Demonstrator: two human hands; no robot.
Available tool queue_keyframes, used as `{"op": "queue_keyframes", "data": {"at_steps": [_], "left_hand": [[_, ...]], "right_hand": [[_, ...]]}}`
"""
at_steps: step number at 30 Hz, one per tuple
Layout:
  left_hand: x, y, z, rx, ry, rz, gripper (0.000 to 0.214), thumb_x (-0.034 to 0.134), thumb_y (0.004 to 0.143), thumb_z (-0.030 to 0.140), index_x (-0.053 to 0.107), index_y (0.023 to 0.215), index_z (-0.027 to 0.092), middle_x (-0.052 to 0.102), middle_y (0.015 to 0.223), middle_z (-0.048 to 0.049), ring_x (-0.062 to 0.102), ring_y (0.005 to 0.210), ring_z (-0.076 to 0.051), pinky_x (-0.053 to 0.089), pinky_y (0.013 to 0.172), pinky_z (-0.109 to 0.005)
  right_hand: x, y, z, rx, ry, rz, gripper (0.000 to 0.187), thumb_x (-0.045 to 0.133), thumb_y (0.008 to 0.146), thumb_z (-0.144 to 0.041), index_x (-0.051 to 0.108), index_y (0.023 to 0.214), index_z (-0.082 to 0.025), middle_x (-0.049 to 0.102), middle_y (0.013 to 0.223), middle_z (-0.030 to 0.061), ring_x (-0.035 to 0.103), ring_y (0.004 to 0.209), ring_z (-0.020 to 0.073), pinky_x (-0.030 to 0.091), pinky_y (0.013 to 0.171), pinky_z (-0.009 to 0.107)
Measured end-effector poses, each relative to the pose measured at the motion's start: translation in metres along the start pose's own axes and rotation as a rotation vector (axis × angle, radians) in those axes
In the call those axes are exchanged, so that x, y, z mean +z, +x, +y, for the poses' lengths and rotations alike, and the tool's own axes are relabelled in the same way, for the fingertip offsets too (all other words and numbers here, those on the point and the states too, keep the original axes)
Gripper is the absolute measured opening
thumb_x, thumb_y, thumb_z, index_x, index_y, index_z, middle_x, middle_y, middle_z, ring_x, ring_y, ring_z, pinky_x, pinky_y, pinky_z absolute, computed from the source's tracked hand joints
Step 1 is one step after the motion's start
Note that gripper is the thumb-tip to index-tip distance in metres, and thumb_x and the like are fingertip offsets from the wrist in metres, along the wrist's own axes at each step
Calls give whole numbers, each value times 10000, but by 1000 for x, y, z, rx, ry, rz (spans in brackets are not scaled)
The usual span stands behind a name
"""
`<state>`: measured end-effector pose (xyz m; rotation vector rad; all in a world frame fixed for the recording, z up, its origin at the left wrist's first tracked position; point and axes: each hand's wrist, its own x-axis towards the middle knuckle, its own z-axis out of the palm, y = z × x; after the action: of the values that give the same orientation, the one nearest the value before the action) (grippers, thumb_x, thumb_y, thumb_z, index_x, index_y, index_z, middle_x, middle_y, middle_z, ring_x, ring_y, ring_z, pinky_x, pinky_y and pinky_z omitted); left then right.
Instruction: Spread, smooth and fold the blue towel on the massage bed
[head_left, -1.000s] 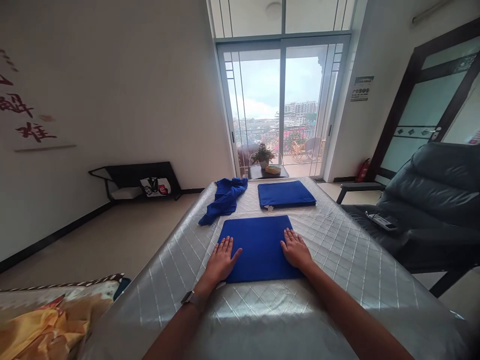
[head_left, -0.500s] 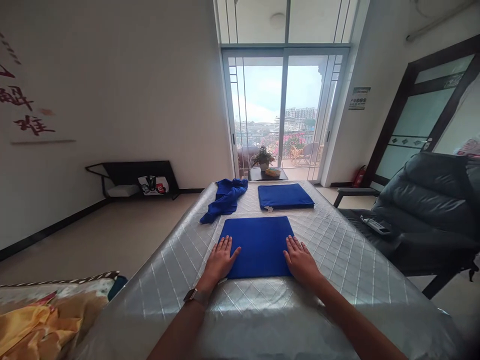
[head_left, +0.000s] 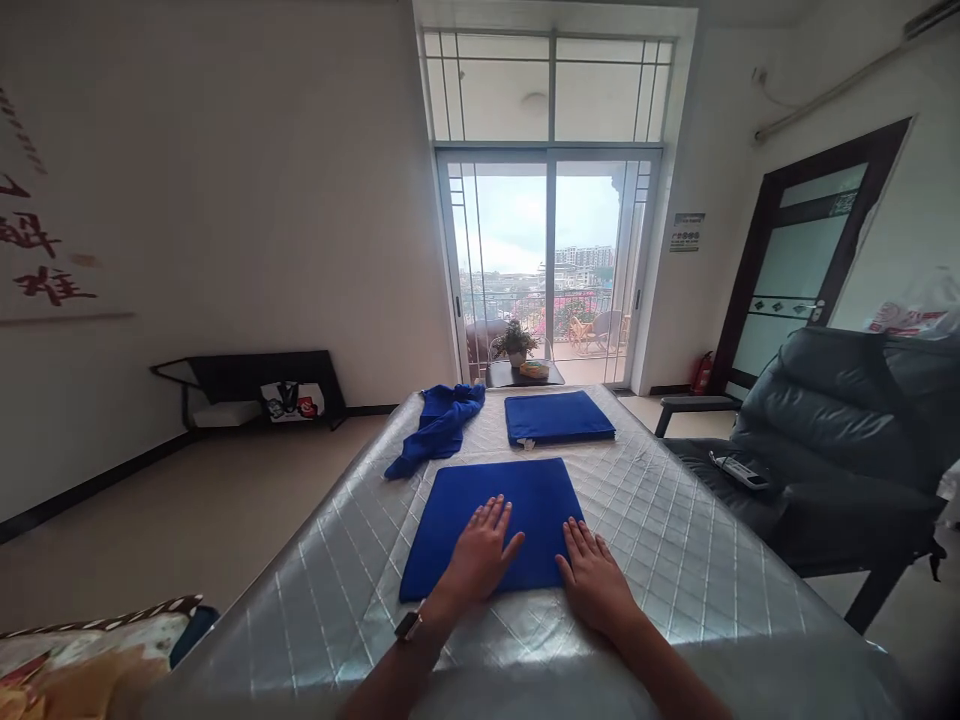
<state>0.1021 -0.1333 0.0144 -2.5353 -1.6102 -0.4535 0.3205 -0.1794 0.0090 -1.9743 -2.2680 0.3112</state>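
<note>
In front of me a flat blue rectangle of folded cloth (head_left: 442,530) lies on a silver quilted cover (head_left: 322,590). My left hand (head_left: 484,550) rests over its middle, palm down with fingers stretched out. At its right edge lies my right hand (head_left: 596,575), flat, fingers extended and partly on the cloth. Neither hand grasps anything. Beyond it sits a neat stack of folded blue cloth (head_left: 559,417) with a small white tag at its near edge. A crumpled blue cloth (head_left: 439,430) lies to the left of that stack.
On the right stands a dark padded armchair (head_left: 832,420) with a white device (head_left: 742,472) on its seat. A potted plant (head_left: 515,342) is on a small table past the bed's far end. Patterned bedding (head_left: 97,640) shows at the lower left.
My left hand has moved from the cloth's left edge inward over its middle. My right hand stays near the right edge. The camera view has tilted up and shifted slightly right.
</note>
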Motion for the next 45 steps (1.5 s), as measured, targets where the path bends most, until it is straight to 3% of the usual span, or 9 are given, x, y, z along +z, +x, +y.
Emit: {"op": "queue_keyframes", "data": {"at_steps": [4, 7, 11, 19, 22, 25, 32, 45], "left_hand": [[22, 15, 54, 206, -135, -60, 660, 224, 1032, 568, 397, 1532, 174, 345, 1605, -95, 248, 1514, -231, 206, 1255, -459], [31, 18, 67, 188, -193, -112, 682, 170, 1032, 583, 342, 1555, 180, 306, 1620, -79, 231, 1519, -232, 201, 1255, -474], [30, 8, 47, 110, -178, -195, 724, 159, 1016, 630, 295, 1566, 180, 251, 1631, -81, 207, 1523, -265, 220, 1241, -518], [11, -58, -52, -122, 12, -234, 560, 262, 1039, 517, 344, 1543, 287, 213, 1631, -30, 168, 1523, -270, 200, 1233, -525], [3, -81, -71, -260, 43, -252, 618, 285, 1017, 557, 325, 1551, 250, 193, 1633, -34, 145, 1525, -281, 183, 1236, -529], [-2, -90, -72, -340, 2, -225, 733, 273, 988, 637, 259, 1570, 191, 174, 1640, -48, 135, 1528, -272, 192, 1239, -512], [1, -90, -69, -333, -58, -155, 756, 300, 972, 651, 338, 1551, 166, 250, 1628, -68, 195, 1520, -282, 229, 1237, -492], [-1, -95, -67, -294, -30, -136, 805, 268, 979, 667, 305, 1564, 116, 215, 1636, -121, 212, 1518, -295, 226, 1229, -490]], "right_hand": [[1, -1, 1, -11, -25, -16, 638, 182, 1018, -388, 195, 1600, -128, 103, 1662, 52, 58, 1540, 213, 77, 1245, 438], [-1, -1, 1, -21, -51, -42, 627, 199, 1007, -334, 188, 1601, -136, 88, 1661, 48, 54, 1540, 219, 82, 1243, 453], [-5, -3, -1, -1, -7, -43, 654, 156, 1023, -431, 188, 1597, -119, 102, 1661, 49, 62, 1540, 219, 78, 1246, 452], [-6, -3, -1, 2, 35, -31, 654, 196, 1017, -435, 210, 1594, -128, 104, 1658, 38, 54, 1540, 214, 61, 1248, 451], [-4, -2, 0, -7, 21, -32, 658, 178, 1018, -442, 205, 1593, -123, 96, 1657, 33, 43, 1540, 215, 54, 1249, 453], [-3, -2, 1, -3, 7, -26, 659, 177, 1018, -446, 196, 1595, -129, 93, 1657, 28, 44, 1539, 208, 56, 1249, 447], [-6, -2, 0, 9, -27, -43, 657, 174, 1019, -454, 195, 1598, -144, 107, 1657, 20, 52, 1538, 201, 70, 1247, 433], [-11, -3, 3, -20, -45, -72, 666, 169, 1028, -480, 167, 1602, -143, 95, 1670, 40, 54, 1541, 202, 68, 1244, 440]]}}
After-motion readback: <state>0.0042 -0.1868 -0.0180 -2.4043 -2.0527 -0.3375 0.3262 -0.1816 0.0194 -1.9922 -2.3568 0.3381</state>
